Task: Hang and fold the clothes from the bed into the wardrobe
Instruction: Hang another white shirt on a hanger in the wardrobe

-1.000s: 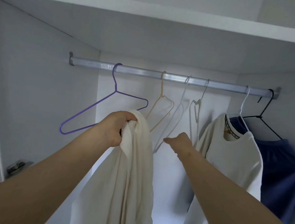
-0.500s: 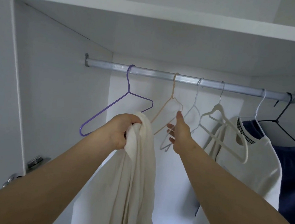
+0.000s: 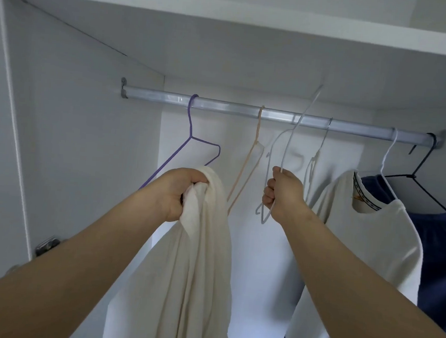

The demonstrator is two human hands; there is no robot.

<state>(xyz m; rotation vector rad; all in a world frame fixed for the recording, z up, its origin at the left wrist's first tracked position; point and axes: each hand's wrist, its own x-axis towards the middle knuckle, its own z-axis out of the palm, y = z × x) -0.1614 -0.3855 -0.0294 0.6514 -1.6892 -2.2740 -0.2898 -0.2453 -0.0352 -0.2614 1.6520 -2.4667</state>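
My left hand (image 3: 178, 192) grips a bunched cream garment (image 3: 195, 268) that hangs down in front of the open wardrobe. My right hand (image 3: 284, 195) grips a thin white wire hanger (image 3: 289, 142), which is tilted, its hook lifted above the metal rail (image 3: 229, 107). On the rail hang a purple hanger (image 3: 192, 139), a peach hanger (image 3: 253, 155) and a white plastic hanger (image 3: 314, 160), all bare.
At the right of the rail a cream T-shirt (image 3: 365, 238) hangs on a white hanger, and a navy garment (image 3: 444, 253) hangs on a black one. A white shelf (image 3: 229, 12) runs above. A door hinge (image 3: 48, 244) sits on the left panel.
My right hand closed around the white wire hanger and lifted it, so its hook now stands above the rail. The left hand still holds the cream garment.
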